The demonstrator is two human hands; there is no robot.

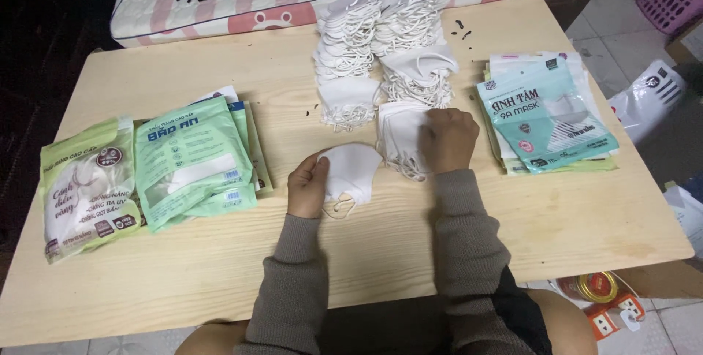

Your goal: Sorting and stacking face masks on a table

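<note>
Left hand (306, 185) grips mask (350, 170); pouches (192, 161) filled.

Two bare hands in long grey-brown knit sleeves

The left hand (307, 185) and the right hand (448, 139) are both bare, with no gloves, rings or watch showing. Each arm wears a long sleeve (469, 252) of soft grey-brown knit, slightly fuzzy, plain and unpatterned. The sleeves end in close ribbed cuffs at the wrists and wrinkle in loose folds nearer the front edge of the wooden table (220, 267). Below that edge, a dark, near-black garment shows beside the right sleeve, and bare knees show to either side.
</note>
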